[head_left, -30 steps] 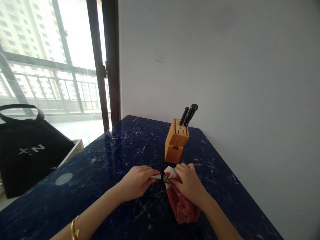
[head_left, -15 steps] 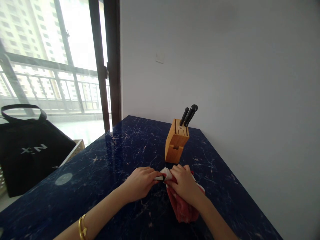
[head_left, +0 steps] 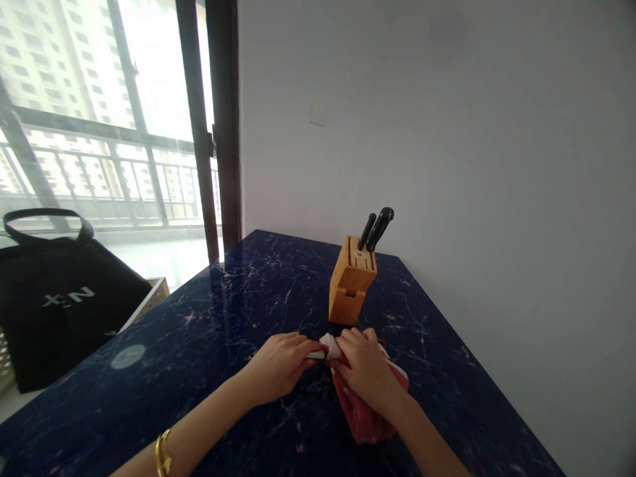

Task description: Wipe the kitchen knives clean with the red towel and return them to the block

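My left hand (head_left: pixel 281 366) is closed around what looks like a knife (head_left: pixel 315 356). Only a short, pale metallic stretch of it shows beyond the fingertips, and the rest is hidden by my hands and the cloth. My right hand (head_left: pixel 366 364) grips a red and white cloth (head_left: pixel 368 417), with a fold of it wrapped about the knife's other end. The rest of the cloth hangs bunched under my palm and onto the table. Just beyond both hands stands a wooden knife block (head_left: pixel 348 285), with two black-handled knives (head_left: pixel 378 230) in its top slots.
The dark blue marbled table (head_left: pixel 238 318) runs up to a grey-white wall (head_left: pixel 447 132) at the back and right. To the left, a black bag (head_left: pixel 64 311) stands beside a pale perforated basket (head_left: pixel 149 298), near a large window.
Both hands keep their grips on the knife and cloth, with barely any shift. The knife block has not moved.
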Demonstrator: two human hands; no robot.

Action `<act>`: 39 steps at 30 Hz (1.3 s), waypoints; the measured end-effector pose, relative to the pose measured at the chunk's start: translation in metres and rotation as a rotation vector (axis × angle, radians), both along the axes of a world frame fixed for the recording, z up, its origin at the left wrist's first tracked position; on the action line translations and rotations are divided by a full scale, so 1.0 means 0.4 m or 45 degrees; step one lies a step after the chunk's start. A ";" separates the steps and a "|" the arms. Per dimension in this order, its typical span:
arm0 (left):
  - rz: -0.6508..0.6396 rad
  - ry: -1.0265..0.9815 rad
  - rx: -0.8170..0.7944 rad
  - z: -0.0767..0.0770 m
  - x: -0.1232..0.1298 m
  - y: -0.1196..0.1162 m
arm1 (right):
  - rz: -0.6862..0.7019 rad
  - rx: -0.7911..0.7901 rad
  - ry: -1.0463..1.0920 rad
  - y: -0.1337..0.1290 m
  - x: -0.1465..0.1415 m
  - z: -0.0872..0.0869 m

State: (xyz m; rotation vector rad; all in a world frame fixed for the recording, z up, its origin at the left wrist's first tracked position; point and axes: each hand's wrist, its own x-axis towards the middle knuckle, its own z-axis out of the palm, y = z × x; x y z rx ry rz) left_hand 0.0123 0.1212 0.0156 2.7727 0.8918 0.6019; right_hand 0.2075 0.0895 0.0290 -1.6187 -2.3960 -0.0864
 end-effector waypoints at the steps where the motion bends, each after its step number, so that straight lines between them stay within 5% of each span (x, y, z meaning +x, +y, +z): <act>1: -0.005 0.010 0.000 0.000 0.001 -0.002 | 0.011 -0.008 -0.012 -0.001 -0.003 0.000; 14: -0.006 0.052 0.007 -0.007 0.000 0.003 | 0.091 -0.118 0.085 -0.014 0.008 0.003; 20: -0.023 0.064 0.035 -0.008 0.009 -0.006 | 0.025 -0.041 -0.050 -0.012 -0.004 0.003; 39: -0.016 0.059 0.006 -0.005 0.002 0.006 | -0.051 0.006 0.109 0.009 0.017 -0.013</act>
